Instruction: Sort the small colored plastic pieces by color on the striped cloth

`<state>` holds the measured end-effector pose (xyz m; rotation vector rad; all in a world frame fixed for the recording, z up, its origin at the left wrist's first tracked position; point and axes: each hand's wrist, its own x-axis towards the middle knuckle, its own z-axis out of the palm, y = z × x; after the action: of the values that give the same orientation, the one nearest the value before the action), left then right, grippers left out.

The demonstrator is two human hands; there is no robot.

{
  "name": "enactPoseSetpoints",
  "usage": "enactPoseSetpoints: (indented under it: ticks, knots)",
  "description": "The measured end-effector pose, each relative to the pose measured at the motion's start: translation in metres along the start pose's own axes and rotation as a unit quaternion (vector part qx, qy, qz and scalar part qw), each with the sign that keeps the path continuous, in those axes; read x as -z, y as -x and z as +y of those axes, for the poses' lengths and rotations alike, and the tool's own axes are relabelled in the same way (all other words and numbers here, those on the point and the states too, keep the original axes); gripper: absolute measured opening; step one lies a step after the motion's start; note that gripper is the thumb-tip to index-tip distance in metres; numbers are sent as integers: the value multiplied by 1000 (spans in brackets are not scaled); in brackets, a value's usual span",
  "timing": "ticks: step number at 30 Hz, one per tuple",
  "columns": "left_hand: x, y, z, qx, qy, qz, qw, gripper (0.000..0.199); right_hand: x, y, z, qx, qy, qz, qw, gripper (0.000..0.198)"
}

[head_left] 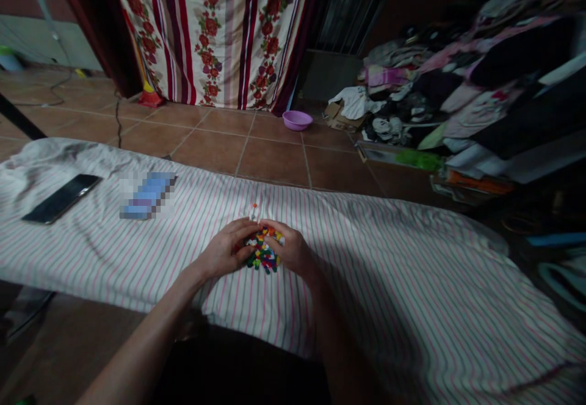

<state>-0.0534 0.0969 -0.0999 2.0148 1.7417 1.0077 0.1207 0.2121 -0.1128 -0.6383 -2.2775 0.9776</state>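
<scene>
Small multicoloured pieces [265, 257] lie heaped on the striped cloth [394, 258]; they are too small for me to name their kind. Around the left side of the heap curves my left hand [232, 246], its fingers apart and touching the pieces. My right hand [290, 247] cups the right and far side, thumb and fingers spread over the heap. Neither hand visibly grips a single piece. Just beyond the fingertips, an orange piece [255, 206] and a pale one lie apart from the rest.
A dark phone [61, 199] and a blurred blue-screened device [149, 196] lie on the cloth to the left. Past the far edge are a tiled floor, a purple basin [297, 120] and a floral curtain [210, 32]. Clothes [439, 81] are piled at the right.
</scene>
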Motion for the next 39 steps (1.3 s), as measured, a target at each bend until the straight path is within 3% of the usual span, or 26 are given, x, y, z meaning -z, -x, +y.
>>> enactPoseSetpoints:
  ticks: [5,9,11,17,23,30,34,39]
  knots:
    - [-3,14,-6,-19,-54,2,998,59,21,9,3,-18,54,-4,998,37]
    - [0,27,-9,66,-153,0,986,93,37,24,8,-84,103,-50,990,59]
    - [1,31,-7,104,-193,-10,976,100,39,28,9,-109,120,-72,984,66]
    - [-6,20,-3,115,-212,-35,970,90,25,22,-1,-111,107,-105,983,70]
    - [-15,9,-1,100,-171,-24,980,88,6,11,-1,-77,86,-75,990,71]
    - [-22,5,0,141,-138,-9,980,89,-8,4,-1,-82,41,-29,995,58]
    - [-18,5,-3,166,-67,25,984,83,-13,0,-7,-73,17,-28,997,53]
    - [-14,7,-8,152,17,73,985,72,-28,-7,-19,-3,-24,-45,999,48]
